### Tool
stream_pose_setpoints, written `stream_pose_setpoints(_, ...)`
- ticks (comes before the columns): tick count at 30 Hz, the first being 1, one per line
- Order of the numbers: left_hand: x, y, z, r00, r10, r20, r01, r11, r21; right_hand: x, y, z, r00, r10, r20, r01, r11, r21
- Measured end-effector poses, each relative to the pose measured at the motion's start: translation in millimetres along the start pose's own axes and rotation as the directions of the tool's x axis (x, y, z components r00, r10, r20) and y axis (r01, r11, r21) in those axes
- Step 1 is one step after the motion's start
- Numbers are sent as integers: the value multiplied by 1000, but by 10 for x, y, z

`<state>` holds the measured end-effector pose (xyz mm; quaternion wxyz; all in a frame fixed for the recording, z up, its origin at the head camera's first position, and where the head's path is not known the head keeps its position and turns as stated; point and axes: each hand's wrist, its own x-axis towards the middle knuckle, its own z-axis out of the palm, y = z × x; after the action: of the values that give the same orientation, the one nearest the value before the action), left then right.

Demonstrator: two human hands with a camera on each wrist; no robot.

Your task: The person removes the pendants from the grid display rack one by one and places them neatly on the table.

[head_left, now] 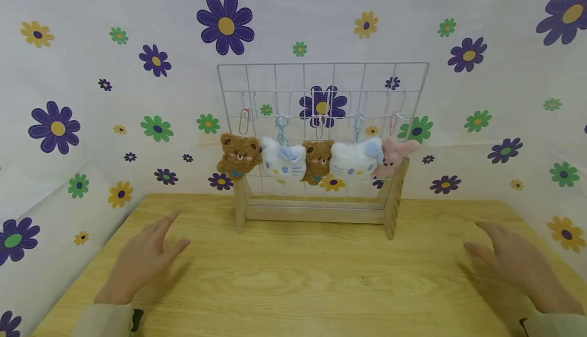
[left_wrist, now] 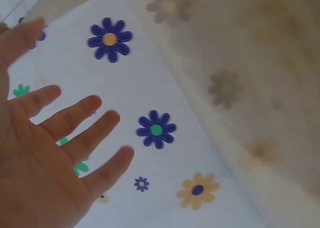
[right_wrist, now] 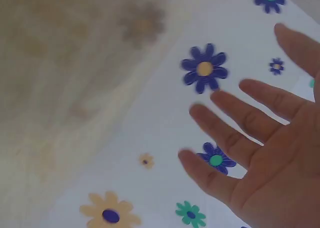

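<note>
In the head view, a wire rack (head_left: 315, 214) on wooden feet stands at the centre of the frame, toward the far edge of a pale wooden table (head_left: 293, 276). Five small plush toys hang in a row across its middle: from the left, a brown bear (head_left: 239, 157), a white cat with a blue bow (head_left: 283, 162), a second brown bear (head_left: 316, 161), another white cat (head_left: 354, 159), and a pink rabbit (head_left: 391, 157) at the right end. A white cloth (head_left: 183, 77) printed with purple, yellow and green flowers fills the upper part and both sides. At the lower left, the person's left hand (head_left: 141, 258) has its thumb apart from the fingers; at the lower right, the right hand (head_left: 515, 258) reaches in, relaxed. Both are bare of any object and well apart from the toys; I can't tell whether either touches the wood.

In the left wrist view, the left hand lies along the left side, palm showing, fingers spread. The flowered cloth spans the middle, and the blurred table takes the upper right.

In the right wrist view, the right hand sits at the lower right, palm showing, fingers fanned out, with the cloth behind and the blurred table at the upper left.
</note>
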<state>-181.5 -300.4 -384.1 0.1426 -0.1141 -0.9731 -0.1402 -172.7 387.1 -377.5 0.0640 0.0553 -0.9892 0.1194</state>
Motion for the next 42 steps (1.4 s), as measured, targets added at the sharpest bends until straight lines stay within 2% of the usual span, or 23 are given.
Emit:
stream_pose_setpoints(2,56,71,-45,1000,-14,1,14,998,-58,47,-46,-67,998,-19,-58,23,998,60)
stream_pose_setpoints(4,120,161,-98,999,-38,-2,37,993,-116,68,-97,-120,993,-5,-119,22,989,147)
stream_pose_setpoints(7,212,283,-133,998,-38,-53,27,980,-198,80,-162,-183,980,48,-192,7,961,275)
stream_pose_setpoints(9,263,346,-128,995,-26,-96,3,971,-238,89,-212,-225,977,94,-190,-18,930,367)
stream_pose_setpoints(11,312,403,-114,990,-13,-140,-28,958,-287,102,-259,-281,976,143,-164,-53,886,461)
stream_pose_setpoints(15,394,505,-92,984,-14,-176,-54,925,-376,146,-363,-391,972,203,-114,-102,811,576)
stream_pose_setpoints(20,463,606,-87,983,-48,-176,-41,881,-471,195,-459,-485,970,213,-114,-102,788,608)
stream_pose_setpoints(28,581,732,-90,975,-94,-202,-35,832,-554,255,-561,-580,964,230,-131,-105,788,606)
stream_pose_setpoints(32,649,778,-65,972,-124,-198,-18,805,-592,281,-620,-611,966,212,-148,-79,787,612)
stream_pose_setpoints(36,717,788,-5,971,-135,-196,-16,785,-619,290,-684,-635,963,193,-185,-22,748,664)
stream_pose_setpoints(39,766,775,47,965,-153,-213,-18,772,-635,296,-721,-648,963,178,-201,28,677,735)
stream_pose_setpoints(41,799,760,95,957,-179,-227,-16,753,-658,301,-741,-657,964,173,-201,44,645,763)
stream_pose_setpoints(42,813,753,118,953,-192,-235,-17,740,-672,304,-750,-661,964,171,-204,49,638,768)
